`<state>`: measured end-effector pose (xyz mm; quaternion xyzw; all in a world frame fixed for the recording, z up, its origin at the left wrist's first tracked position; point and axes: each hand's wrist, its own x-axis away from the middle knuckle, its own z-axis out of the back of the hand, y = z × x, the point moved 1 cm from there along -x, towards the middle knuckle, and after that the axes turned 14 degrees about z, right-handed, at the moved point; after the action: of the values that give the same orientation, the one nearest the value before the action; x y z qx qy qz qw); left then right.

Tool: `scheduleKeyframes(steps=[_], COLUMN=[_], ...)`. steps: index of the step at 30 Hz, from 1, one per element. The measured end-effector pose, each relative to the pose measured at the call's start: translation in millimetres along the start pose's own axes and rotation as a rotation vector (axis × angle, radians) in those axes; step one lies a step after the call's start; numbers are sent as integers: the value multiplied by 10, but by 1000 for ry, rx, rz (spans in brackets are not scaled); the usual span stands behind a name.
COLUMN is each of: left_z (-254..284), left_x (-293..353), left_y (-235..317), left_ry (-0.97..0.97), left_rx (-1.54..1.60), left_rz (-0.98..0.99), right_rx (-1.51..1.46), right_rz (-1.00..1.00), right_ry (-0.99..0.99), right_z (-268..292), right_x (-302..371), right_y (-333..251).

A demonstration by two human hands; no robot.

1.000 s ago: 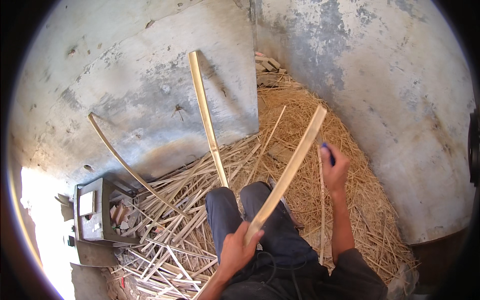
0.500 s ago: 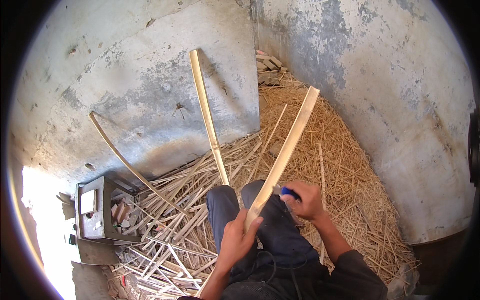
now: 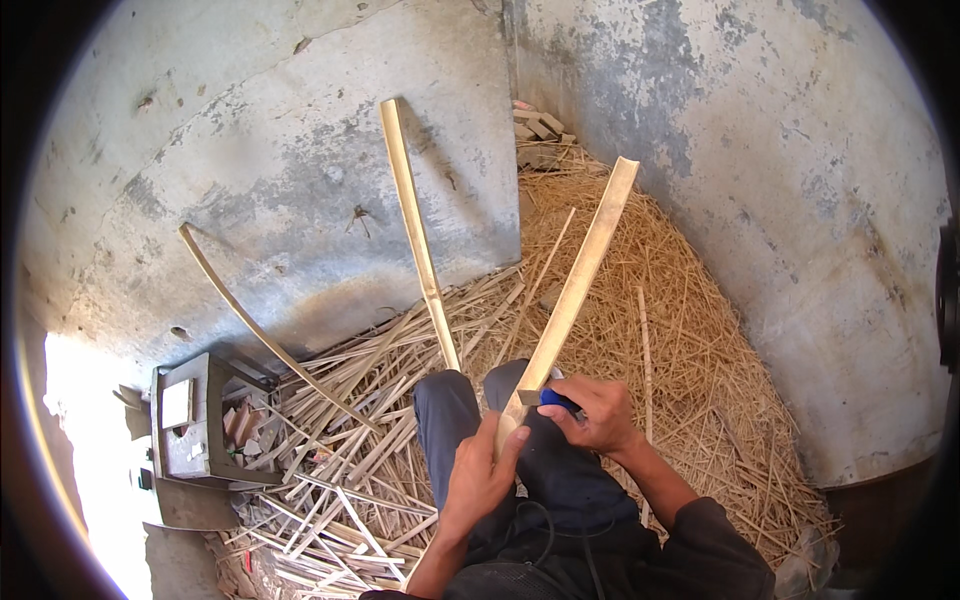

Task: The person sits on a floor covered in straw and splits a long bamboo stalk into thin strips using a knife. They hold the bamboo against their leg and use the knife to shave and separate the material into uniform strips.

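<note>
A split length of bamboo (image 3: pixel 578 290) slants up and away over my thighs, its far end raised. My left hand (image 3: pixel 476 478) is closed around its near end, the thumb pressed on the inner face. In my right hand (image 3: pixel 602 415) is a blue-handled knife (image 3: pixel 560 401), the fingers wrapped round the handle. Its short blade lies across the bamboo, just beyond my left thumb. The near tip of the bamboo is hidden by my left hand.
Another bamboo length (image 3: pixel 412 215) leans against the peeling wall (image 3: pixel 270 150). A thin curved strip (image 3: pixel 262 328) leans further left. Loose strips (image 3: pixel 355 450) and straw-like shavings (image 3: pixel 700 370) cover the floor. A boxy dark stand (image 3: pixel 205 430) holding broken pieces stands at left.
The knife has slid down along the bamboo, closer to my left hand. The bamboo's far end has shifted slightly upward in the picture. My left hand keeps its grip.
</note>
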<state>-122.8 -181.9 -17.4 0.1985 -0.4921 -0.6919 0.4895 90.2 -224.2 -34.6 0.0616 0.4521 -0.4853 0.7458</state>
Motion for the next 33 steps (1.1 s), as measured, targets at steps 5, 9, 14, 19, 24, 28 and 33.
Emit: scheduleKeyframes(steps=[5, 9, 14, 19, 24, 28, 33], left_z=[8, 19, -2, 33, 73, 89, 99], left_x=[30, 50, 53, 92, 283, 380, 327], left_y=[-20, -34, -89, -97, -229, -337, -375], left_ry=[-11, -15, 17, 0, -90, -126, -121], left_rx=[23, 27, 68, 75, 27, 52, 52], left_rz=[20, 33, -19, 0, 79, 118, 98], right_rx=[29, 53, 100, 148, 277, 245, 264], right_rz=[15, 33, 57, 86, -143, -142, -77], right_ry=[-5, 6, -32, -86, 305, 230, 262], right_z=[16, 24, 70, 98, 314, 542, 548], right_x=[-2, -17, -59, -61, -64, -165, -235], right_y=[20, 40, 44, 65, 578, 746, 959])
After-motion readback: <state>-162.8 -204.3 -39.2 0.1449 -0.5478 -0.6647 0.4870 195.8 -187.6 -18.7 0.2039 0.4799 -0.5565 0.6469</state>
